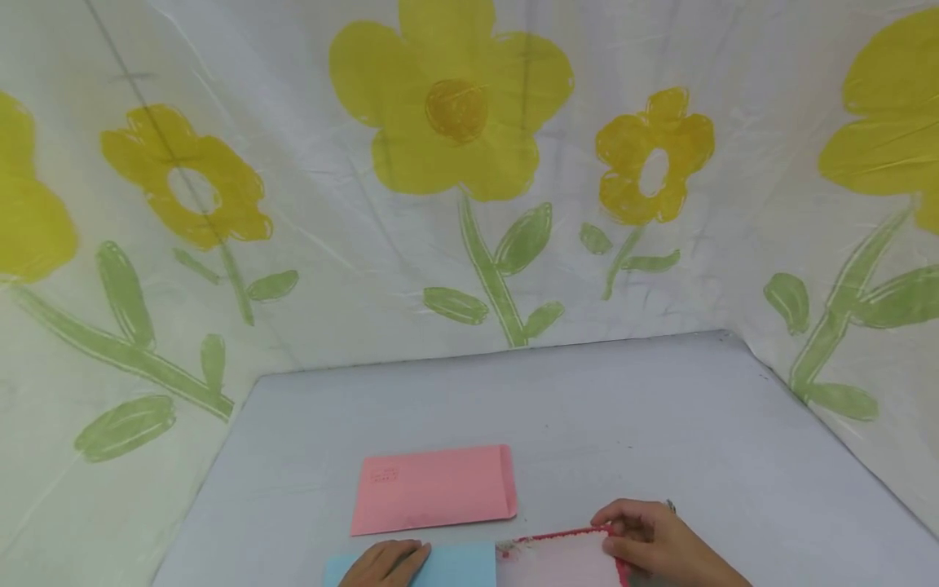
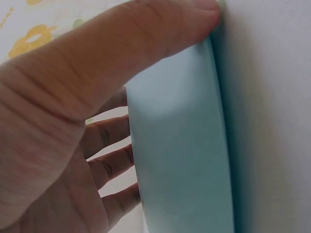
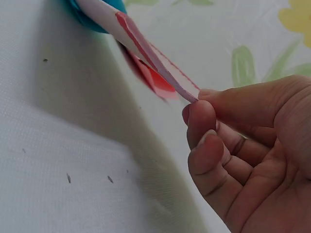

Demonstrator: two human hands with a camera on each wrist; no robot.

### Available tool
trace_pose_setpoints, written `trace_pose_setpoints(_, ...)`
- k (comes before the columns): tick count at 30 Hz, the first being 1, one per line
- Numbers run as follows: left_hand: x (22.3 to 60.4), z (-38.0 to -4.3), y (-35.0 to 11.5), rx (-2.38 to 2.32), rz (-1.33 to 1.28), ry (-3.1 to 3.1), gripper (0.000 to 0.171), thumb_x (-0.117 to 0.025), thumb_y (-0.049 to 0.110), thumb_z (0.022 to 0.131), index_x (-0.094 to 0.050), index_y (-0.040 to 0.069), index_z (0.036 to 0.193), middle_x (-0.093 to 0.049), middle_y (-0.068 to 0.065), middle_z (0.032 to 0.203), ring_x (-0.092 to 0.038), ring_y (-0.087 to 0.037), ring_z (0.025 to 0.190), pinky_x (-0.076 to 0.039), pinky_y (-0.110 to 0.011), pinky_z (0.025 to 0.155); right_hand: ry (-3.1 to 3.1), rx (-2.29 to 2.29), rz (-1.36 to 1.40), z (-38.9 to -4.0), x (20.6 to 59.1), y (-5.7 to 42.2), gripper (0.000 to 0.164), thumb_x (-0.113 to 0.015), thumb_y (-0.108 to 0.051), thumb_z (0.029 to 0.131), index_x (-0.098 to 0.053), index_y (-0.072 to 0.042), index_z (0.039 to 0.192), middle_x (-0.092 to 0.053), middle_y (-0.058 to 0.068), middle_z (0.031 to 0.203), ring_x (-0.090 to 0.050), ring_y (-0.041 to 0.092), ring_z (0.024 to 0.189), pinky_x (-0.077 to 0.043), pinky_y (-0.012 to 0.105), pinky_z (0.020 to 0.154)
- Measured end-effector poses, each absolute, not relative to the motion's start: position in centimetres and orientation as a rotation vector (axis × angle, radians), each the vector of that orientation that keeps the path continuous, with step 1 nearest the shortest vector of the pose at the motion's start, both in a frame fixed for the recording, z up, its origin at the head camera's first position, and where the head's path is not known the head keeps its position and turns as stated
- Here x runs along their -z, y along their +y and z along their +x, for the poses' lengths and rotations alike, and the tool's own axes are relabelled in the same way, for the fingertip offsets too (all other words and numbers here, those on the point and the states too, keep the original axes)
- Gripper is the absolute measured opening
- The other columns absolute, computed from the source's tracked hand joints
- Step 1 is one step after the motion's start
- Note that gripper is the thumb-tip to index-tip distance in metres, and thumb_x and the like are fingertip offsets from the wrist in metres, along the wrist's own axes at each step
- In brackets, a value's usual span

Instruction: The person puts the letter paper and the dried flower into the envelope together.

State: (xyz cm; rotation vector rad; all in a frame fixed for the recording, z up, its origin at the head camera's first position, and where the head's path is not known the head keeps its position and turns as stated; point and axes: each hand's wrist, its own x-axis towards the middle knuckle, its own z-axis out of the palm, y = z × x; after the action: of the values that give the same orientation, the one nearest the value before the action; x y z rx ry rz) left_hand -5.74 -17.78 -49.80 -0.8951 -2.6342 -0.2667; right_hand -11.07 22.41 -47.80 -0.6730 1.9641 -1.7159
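My left hand (image 1: 385,564) holds a light blue envelope (image 1: 458,564) at the near edge of the head view. In the left wrist view the thumb lies across the envelope's (image 2: 180,141) near side, and the other fingers pass behind it, their tips hidden. A pale pink sheet (image 1: 561,561) with a ragged red border and a small flower print sticks out of the envelope's right end. My right hand (image 1: 653,542) pinches the sheet's far right corner between thumb and fingers. The right wrist view shows this sheet (image 3: 146,53) edge-on, slightly bowed.
A pink envelope (image 1: 433,491) with small printed marks lies flat just beyond the blue one. Both rest over a pale grey table (image 1: 623,424). White sheeting (image 1: 330,285) painted with yellow flowers rises behind the table and along both sides.
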Motion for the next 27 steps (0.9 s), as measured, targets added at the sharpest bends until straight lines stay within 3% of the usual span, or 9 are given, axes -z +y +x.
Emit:
trace_pose_setpoints(5, 49.7, -5.8, -17.9, 0.269, -0.919, -2.63, 0.064, -0.051, 0.062, 0.079, -0.063, 0.008, 0.112, -0.055, 0.001, 0.109, -0.051, -0.014, 0.096, -0.048, -0.032, 0.078, 1.845, 1.766, -0.709, -11.0, 48.0, 22.2, 0.021, -0.048, -0.001, 0.091, -0.053, 0.006, 0.111, -0.057, 0.02, 0.074, -0.054, 0.014, 0.055, -0.05, 0.025, 0.048)
trace_pose_setpoints(10, 49.6, -5.7, -17.7, 0.256, -0.901, -2.671, 0.063, -0.049, 0.062, 0.081, -0.064, 0.008, 0.111, -0.055, 0.0, 0.107, -0.052, -0.015, 0.094, -0.049, -0.033, 0.077, 1.864, 1.767, -0.812, -11.0, 48.2, 22.0, 0.021, -0.049, 0.001, 0.09, -0.053, 0.006, 0.11, -0.057, 0.019, 0.072, -0.058, 0.021, 0.057, -0.052, 0.032, 0.049)
trace_pose_setpoints(20, 49.6, -5.6, -17.6, 0.285, -0.889, -2.634, 0.06, -0.052, 0.059, 0.081, -0.064, 0.008, 0.11, -0.056, 0.001, 0.106, -0.053, -0.015, 0.094, -0.049, -0.032, 0.075, 1.841, 1.761, -0.811, -11.0, 48.4, 21.7, 0.022, -0.049, 0.002, 0.09, -0.053, 0.007, 0.11, -0.057, 0.019, 0.073, -0.059, 0.018, 0.06, -0.052, 0.03, 0.052)
trace_pose_setpoints(27, 49.2, -5.6, -17.5, 0.288, -0.899, -2.696, 0.063, -0.048, 0.061, 0.082, -0.064, 0.008, 0.111, -0.056, 0.001, 0.106, -0.053, -0.015, 0.093, -0.049, -0.032, 0.076, 1.728, 1.83, -0.865, -11.2, 48.8, 21.3, 0.023, -0.045, 0.007, 0.09, -0.052, 0.009, 0.112, -0.054, 0.027, 0.076, -0.059, 0.015, 0.062, -0.052, 0.026, 0.052)
